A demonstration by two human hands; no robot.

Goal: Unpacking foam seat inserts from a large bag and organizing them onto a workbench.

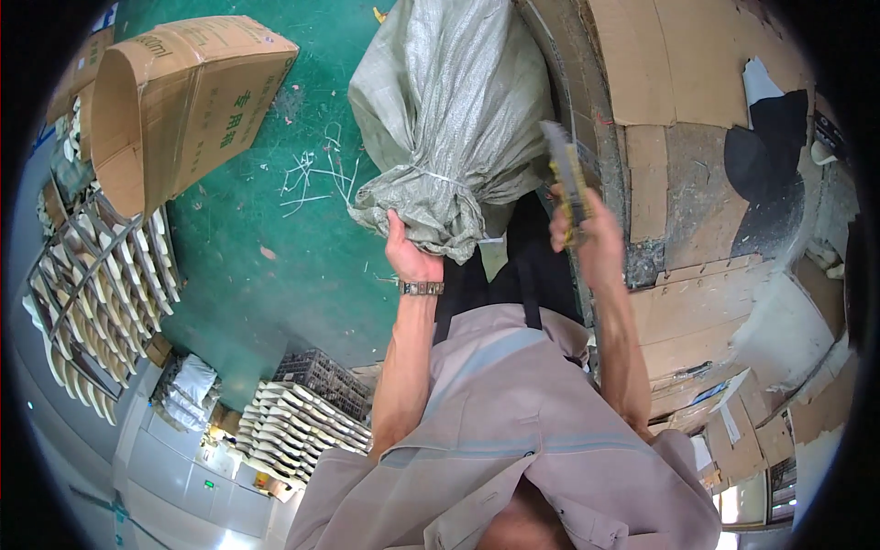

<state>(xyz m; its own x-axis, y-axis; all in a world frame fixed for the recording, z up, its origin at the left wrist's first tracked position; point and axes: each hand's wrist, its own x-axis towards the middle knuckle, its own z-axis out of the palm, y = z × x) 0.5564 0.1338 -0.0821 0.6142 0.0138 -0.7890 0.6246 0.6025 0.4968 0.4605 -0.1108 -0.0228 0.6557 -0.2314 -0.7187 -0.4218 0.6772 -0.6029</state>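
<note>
A: Where the sack (449, 119) is tied off, what is the left hand (410, 254) doing?

B: It is clamped on the bunched neck just below the white tie (431, 176), fingers wrapped into the folds and thumb on the near side. A watch (422, 288) sits on that wrist.

A: And the right hand (587, 240)?

B: Closed around the handle of a knife (566, 176), held up beside the sack's right flank. The blade is blurred, so I cannot tell whether it touches the cloth.

A: Where does the sack stand?

B: On the green floor (275, 247), upright and bulging, its far end running up toward the top edge of the view. Its right side lies against the edge of the counter (697, 183), which is covered in cardboard sheets.

A: How much room is there around it?

B: To the left the floor is open, with only white string scraps (312, 174) scattered near the sack. Further left a cardboard box (179, 96) lies on its side, mouth open, well apart from the hands. Beyond it is a rack (96, 284) of pale moulded pieces. To the right the counter edge closes things in, so the right hand works in a narrow gap between sack and counter.
</note>
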